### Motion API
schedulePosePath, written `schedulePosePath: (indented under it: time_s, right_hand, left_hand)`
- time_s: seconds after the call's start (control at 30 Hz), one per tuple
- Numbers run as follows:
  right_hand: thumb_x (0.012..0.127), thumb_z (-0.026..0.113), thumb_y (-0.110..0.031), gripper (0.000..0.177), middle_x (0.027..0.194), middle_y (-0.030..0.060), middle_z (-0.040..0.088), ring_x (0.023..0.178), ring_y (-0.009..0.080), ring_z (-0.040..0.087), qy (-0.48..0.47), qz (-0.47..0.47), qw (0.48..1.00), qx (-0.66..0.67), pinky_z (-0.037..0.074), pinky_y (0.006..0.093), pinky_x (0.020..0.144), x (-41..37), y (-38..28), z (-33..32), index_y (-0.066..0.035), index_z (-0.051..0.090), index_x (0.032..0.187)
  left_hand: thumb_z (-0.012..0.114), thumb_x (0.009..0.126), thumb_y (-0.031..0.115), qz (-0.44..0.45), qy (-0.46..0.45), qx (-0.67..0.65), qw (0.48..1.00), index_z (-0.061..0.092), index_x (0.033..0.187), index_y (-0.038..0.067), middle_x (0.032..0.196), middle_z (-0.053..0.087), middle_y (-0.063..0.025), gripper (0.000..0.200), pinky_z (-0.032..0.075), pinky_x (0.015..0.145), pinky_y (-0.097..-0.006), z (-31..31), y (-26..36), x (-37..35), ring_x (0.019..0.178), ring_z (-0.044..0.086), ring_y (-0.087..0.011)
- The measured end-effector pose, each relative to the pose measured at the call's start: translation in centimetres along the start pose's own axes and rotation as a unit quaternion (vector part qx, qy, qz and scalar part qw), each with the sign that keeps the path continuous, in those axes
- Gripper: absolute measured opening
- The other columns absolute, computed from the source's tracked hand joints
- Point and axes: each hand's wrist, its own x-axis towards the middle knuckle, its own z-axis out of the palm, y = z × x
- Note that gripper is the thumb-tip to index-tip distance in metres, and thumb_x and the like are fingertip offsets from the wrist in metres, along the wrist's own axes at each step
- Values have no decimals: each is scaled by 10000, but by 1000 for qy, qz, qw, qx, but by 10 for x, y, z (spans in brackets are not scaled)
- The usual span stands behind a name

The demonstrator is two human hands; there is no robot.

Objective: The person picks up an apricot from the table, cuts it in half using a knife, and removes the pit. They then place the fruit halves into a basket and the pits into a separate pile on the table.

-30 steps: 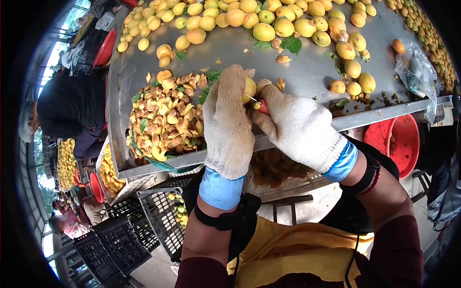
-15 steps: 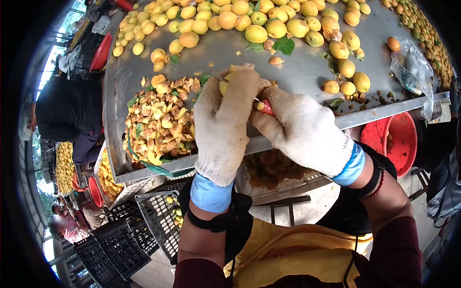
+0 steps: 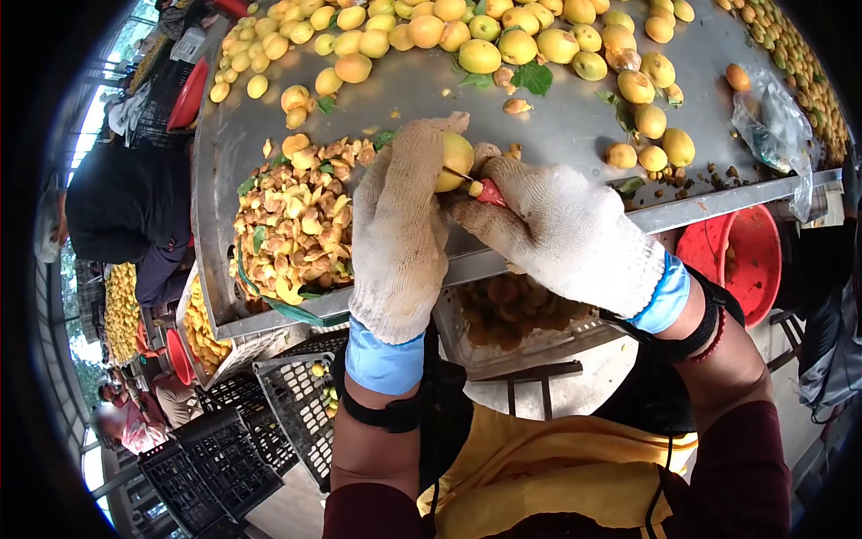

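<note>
Just over the near edge of a metal tabletop (image 3: 561, 121), the gloved left hand (image 3: 398, 229) and right hand (image 3: 561, 225) are close together. The left grips a round yellow fruit (image 3: 455, 162); the right is closed on a red-handled tool (image 3: 490, 192), its thin shaft against the fruit. A heap of cut pieces (image 3: 292, 225) lies left.

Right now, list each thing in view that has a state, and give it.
Left hand: gloved, closed
Right hand: gloved, closed
Yellow fruit: held in left hand
Red-handled tool: held in right hand, thin end at fruit
Yellowish pieces: heaped loosely
Plastic bag: crumpled, draped over table edge
Nearest red basin: uncovered
</note>
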Motion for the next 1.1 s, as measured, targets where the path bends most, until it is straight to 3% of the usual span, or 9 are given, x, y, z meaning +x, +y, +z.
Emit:
schedulePosePath:
  time_s: [0.07, 0.13, 0.17, 0.27, 0.33, 0.5, 0.63, 0.83, 1.1]
  right_hand:
    - [1017, 605, -407, 365, 790, 195, 695, 759, 386, 716, -26, 4, 999, 25, 567, 480, 641, -1, -6, -8, -45, 639, 1045]
    - [1024, 617, -399, 367, 736, 138, 678, 664, 265, 715, -115, 130, 963, 208, 555, 388, 599, -2, -13, -15, -35, 662, 1013]
    - [1024, 617, -399, 367, 736, 138, 678, 664, 265, 715, -116, 129, 963, 208, 555, 388, 599, -2, -15, -17, -35, 662, 1013]
    - [1029, 628, -377, 335, 711, 52, 649, 589, 125, 631, -150, 144, 937, 281, 501, 288, 521, -1, -11, -21, -47, 680, 1017]
    - [1026, 634, -358, 290, 766, 7, 653, 579, 80, 574, -223, 168, 896, 347, 458, 240, 464, 1, -4, -27, -74, 697, 1031]
    - [1021, 651, -335, 278, 835, -8, 670, 527, 52, 528, -71, 115, 903, 408, 414, 210, 413, -5, 3, -40, -60, 695, 1023]
    - [1046, 634, -349, 340, 770, -21, 602, 504, 21, 483, 90, 47, 965, 243, 383, 183, 439, 7, 9, -37, -54, 690, 1204]
    - [1077, 544, -358, 381, 866, 1, 644, 497, 38, 504, 87, 131, 898, 410, 392, 184, 448, 12, 12, -37, -41, 704, 1215]
    - [1086, 519, -368, 406, 816, 16, 683, 464, 68, 520, 121, 73, 870, 472, 421, 206, 417, 13, 42, -47, -21, 726, 1124]
  left_hand:
    - [367, 1146, 416, -82, 4, -124, 989, 491, 1409, -85, 1336, 620, -182, 579, 506, 1070, -397, -1, -1, 1, 1177, 641, -266]
    - [561, 914, -90, 209, -6, 214, 954, 638, 1271, -19, 1198, 709, -163, 372, 568, 895, -374, -8, -13, 7, 1058, 691, -298]
    - [561, 914, -90, 209, -5, 215, 954, 638, 1271, -19, 1198, 709, -163, 372, 568, 895, -374, -9, -16, 4, 1058, 691, -298]
    - [494, 1040, 37, 108, 13, 137, 985, 633, 1256, -35, 1245, 693, -157, 267, 574, 891, -362, -5, -9, -3, 1066, 684, -276]
    - [469, 1104, 328, -65, -96, -331, 937, 449, 1459, -88, 1337, 611, -243, 547, 532, 1050, -467, -10, -7, -4, 1215, 637, -354]
    - [530, 1069, 234, -99, 85, -398, 908, 541, 1349, -73, 1279, 637, -243, 416, 581, 960, -537, -12, -22, -1, 1140, 674, -377]
    - [484, 1063, 224, -115, 34, -299, 947, 543, 1343, -88, 1208, 675, -273, 423, 588, 950, -544, 2, -16, -1, 1110, 696, -394]
    - [452, 1034, 217, -108, -96, -434, 889, 569, 1367, -44, 1220, 666, -226, 439, 606, 860, -478, 6, -15, -1, 1038, 703, -323]
    - [464, 1090, 462, -154, -135, -476, 855, 527, 1423, -78, 1108, 711, -189, 638, 600, 714, -447, -2, -22, 1, 923, 708, -297]
